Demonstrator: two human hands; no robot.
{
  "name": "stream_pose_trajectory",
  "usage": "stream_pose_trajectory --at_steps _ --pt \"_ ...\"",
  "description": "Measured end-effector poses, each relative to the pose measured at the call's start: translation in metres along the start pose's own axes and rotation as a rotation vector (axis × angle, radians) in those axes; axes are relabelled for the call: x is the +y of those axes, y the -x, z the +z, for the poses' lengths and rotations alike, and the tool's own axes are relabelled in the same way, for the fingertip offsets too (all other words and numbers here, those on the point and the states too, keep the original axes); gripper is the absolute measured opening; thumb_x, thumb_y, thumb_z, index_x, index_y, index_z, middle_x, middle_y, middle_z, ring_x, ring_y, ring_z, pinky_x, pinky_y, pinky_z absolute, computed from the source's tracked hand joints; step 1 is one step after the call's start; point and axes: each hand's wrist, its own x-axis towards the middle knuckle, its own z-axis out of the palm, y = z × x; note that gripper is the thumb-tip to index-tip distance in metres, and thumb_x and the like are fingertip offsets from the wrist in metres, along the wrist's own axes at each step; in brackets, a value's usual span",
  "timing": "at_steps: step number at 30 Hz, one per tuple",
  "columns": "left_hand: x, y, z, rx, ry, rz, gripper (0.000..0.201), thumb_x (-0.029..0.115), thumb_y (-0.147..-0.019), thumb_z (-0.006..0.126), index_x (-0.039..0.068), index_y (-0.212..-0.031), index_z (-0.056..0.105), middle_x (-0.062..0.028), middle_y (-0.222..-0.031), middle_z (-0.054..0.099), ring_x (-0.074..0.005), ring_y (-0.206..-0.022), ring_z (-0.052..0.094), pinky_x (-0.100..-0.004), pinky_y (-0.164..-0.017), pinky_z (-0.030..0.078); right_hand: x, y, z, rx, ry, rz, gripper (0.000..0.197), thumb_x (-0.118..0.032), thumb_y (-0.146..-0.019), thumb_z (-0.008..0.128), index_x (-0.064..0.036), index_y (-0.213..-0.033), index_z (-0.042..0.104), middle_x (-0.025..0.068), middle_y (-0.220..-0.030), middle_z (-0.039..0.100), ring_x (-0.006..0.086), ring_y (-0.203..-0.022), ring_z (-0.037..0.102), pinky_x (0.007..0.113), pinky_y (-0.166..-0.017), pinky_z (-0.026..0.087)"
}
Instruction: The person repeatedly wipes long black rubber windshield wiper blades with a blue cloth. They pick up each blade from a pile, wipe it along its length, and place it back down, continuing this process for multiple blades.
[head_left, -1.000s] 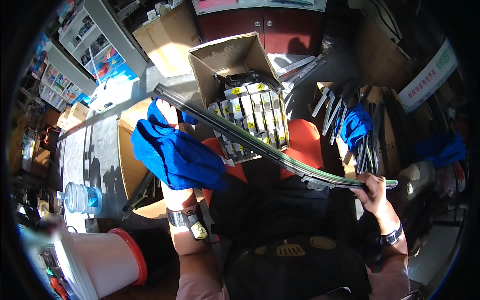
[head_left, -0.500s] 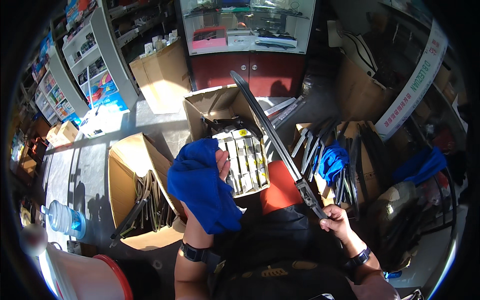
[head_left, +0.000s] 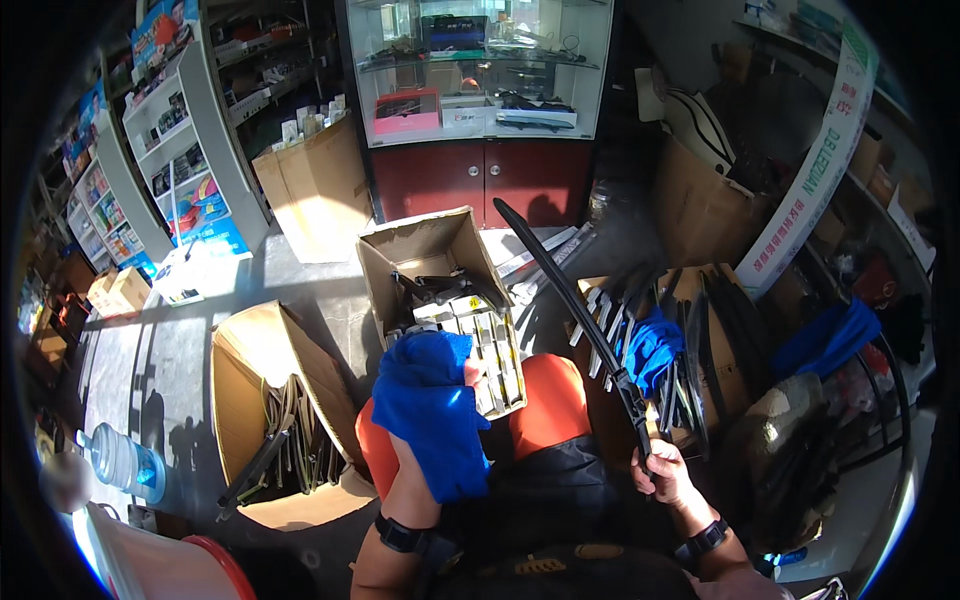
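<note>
A long black wiper blade (head_left: 565,283) slants from the right of my lap up toward the middle. My right hand (head_left: 665,472) is closed around its lower end. My left hand (head_left: 473,373) is mostly hidden by a blue cloth (head_left: 432,405) that drapes over it and hangs down over the wrist; only some fingers show at its edge. Cloth and hand are apart from the blade. Behind them stands an open cardboard box (head_left: 480,237) with packed white-and-dark narrow boxes and some black pieces on top.
An open carton (head_left: 240,360) at left holds used-looking blades. At right, several blades and another blue cloth (head_left: 655,345) stick out of a carton (head_left: 595,292). A glass cabinet (head_left: 480,185) stands behind. A water bottle (head_left: 125,465) and white bucket (head_left: 150,560) are at lower left.
The blade has rolled, its dark side now facing up, and its far tip has dropped lower in view. My left hand and the cloth have shifted right and down. The view has tilted slightly upward.
</note>
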Motion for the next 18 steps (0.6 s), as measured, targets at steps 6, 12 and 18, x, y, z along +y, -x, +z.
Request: stream_pose_trajectory --at_steps 6,12,18 --pt "0.004 -0.001 0.008 0.0 -0.003 0.021 0.004 0.0 -0.079 0.06 0.003 -0.081 0.058 -0.0033 -0.074 0.056 -0.0094 -0.058 0.05 -0.0201 -0.049 0.038 0.0 0.0 -0.002 -0.006 -0.009 0.006 0.032 -0.03 -0.087 0.062 0.0009 -0.093 0.059 0.0079 -0.054 0.05 0.0123 -0.04 0.041 0.025 -0.039 0.031" --pt "-0.004 -0.006 0.018 0.078 -0.028 0.067 0.005 -0.002 -0.077 0.062 0.003 -0.08 0.06 -0.0044 -0.078 0.06 -0.0101 -0.062 0.055 -0.0208 -0.052 0.043 -0.003 0.01 -0.009 0.063 -0.007 -0.028 0.028 -0.028 -0.089 0.06 0.0001 -0.092 0.06 0.0065 -0.054 0.05 0.0115 -0.04 0.041 0.024 -0.041 0.033" --pt "-0.021 -0.002 0.01 0.365 -0.094 -0.216 0.02 0.004 -0.088 0.055 0.006 -0.107 0.06 -0.0044 -0.098 0.062 -0.0162 -0.087 0.062 -0.0255 -0.069 0.053 -0.023 0.007 -0.037 0.323 0.068 -0.168 0.019 -0.021 -0.09 0.061 -0.0016 -0.093 0.059 0.0051 -0.064 0.055 0.0095 -0.046 0.046 0.021 -0.041 0.035"
